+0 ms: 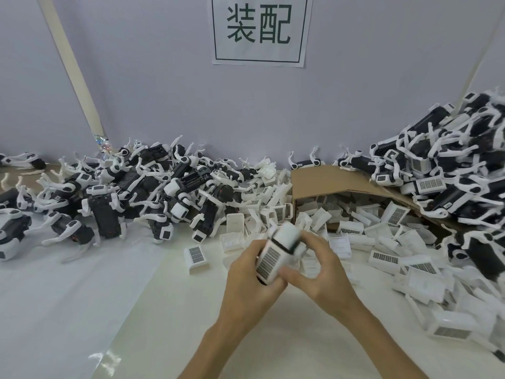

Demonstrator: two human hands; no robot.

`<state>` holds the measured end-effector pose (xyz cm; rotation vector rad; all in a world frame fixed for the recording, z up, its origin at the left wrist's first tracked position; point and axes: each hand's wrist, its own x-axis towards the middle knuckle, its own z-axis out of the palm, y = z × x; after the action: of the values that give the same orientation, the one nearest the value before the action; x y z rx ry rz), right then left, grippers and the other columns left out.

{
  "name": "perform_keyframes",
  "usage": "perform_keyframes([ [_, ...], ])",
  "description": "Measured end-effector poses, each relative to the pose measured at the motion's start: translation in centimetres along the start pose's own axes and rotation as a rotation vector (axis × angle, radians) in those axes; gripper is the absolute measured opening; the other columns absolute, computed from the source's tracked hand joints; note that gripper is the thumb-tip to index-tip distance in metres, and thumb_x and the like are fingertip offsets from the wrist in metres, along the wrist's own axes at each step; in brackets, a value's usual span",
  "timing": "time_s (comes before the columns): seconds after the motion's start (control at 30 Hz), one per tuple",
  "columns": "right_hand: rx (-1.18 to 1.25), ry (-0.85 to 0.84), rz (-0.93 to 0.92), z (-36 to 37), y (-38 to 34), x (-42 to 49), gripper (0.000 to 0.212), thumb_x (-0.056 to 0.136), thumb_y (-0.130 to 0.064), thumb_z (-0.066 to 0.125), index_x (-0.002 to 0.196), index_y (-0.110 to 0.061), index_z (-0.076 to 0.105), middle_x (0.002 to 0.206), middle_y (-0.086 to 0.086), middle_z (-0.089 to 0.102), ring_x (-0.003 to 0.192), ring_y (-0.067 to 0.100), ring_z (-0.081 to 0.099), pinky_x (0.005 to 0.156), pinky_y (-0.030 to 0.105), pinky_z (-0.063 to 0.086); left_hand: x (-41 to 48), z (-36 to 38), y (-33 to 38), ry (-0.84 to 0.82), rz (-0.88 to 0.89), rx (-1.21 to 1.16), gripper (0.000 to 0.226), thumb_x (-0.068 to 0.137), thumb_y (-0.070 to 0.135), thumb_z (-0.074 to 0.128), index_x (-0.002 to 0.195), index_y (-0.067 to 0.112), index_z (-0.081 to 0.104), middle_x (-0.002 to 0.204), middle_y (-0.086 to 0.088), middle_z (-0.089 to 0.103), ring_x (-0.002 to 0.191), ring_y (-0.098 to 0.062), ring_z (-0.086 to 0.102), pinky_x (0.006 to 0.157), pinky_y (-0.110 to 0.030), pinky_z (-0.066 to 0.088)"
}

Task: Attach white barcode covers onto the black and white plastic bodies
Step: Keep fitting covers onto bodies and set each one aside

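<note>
Both hands hold one black and white plastic body above the table, slightly blurred. A white barcode cover lies against its lower side, barcode facing up. My left hand cups the piece from below and the left, fingers curled round it. My right hand grips it from the right, thumb pressing near the cover's lower end. Loose barcode covers lie scattered to the right, and one sits alone to the left.
A pile of plastic bodies stretches along the back left. A taller heap of bodies rises at the right. A tipped cardboard box spills covers at centre right. A paper sign hangs on the wall.
</note>
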<state>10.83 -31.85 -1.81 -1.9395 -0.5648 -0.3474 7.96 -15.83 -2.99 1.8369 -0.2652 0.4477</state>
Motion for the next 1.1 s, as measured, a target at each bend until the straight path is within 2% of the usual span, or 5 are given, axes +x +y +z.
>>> perform_keyframes([
  [0.17,0.081,-0.020,0.081,-0.4,-0.1,0.4,0.038,0.078,-0.044,0.070,0.115,-0.035,0.065,0.123,-0.018,0.063,0.120,-0.001,0.054,0.101,0.023,0.042,0.9,-0.8,0.5,-0.111,-0.301,-0.334,0.020,0.071,0.028,0.075,0.088,0.018,0.072,0.070,-0.004,0.058,0.064,-0.015,0.057,0.055,-0.022,0.048],
  [0.37,0.414,-0.054,0.210,-0.7,0.0,0.8,0.067,0.071,-0.056,0.076,0.129,-0.028,0.055,0.119,0.001,0.070,0.109,0.017,0.068,0.097,0.036,0.053,0.9,-1.4,0.7,-0.254,-0.418,-0.710,0.063,0.063,0.034,0.074,0.108,-0.008,0.062,0.085,-0.010,0.061,0.064,-0.016,0.050,0.060,-0.025,0.044],
  [0.47,0.553,-0.141,0.231,-0.5,0.1,0.7,0.077,0.072,-0.059,0.079,0.130,-0.017,0.053,0.108,0.016,0.073,0.099,0.030,0.070,0.096,0.050,0.052,0.8,-1.3,0.9,-0.315,-0.403,-0.736,0.050,0.063,0.035,0.075,0.098,0.000,0.064,0.084,-0.011,0.060,0.064,-0.015,0.051,0.059,-0.025,0.045],
  [0.8,0.570,0.155,0.336,0.2,0.3,0.9,0.052,0.073,-0.048,0.069,0.111,-0.013,0.069,0.101,0.007,0.076,0.089,0.020,0.073,0.077,0.032,0.051,0.4,-0.2,0.4,-0.318,-0.410,-0.508,0.052,0.069,0.040,0.084,0.118,0.037,0.065,0.094,0.008,0.070,0.094,-0.014,0.068,0.085,-0.028,0.055],
  [1.1,0.570,0.052,0.373,-1.2,0.7,1.1,0.040,0.082,-0.047,0.065,0.115,-0.025,0.070,0.117,-0.007,0.071,0.100,0.014,0.069,0.085,0.033,0.050,0.9,-1.4,0.9,-0.169,-0.443,-0.525,0.029,0.069,0.035,0.071,0.097,0.033,0.077,0.084,-0.009,0.073,0.063,-0.019,0.060,0.059,-0.029,0.052],
])
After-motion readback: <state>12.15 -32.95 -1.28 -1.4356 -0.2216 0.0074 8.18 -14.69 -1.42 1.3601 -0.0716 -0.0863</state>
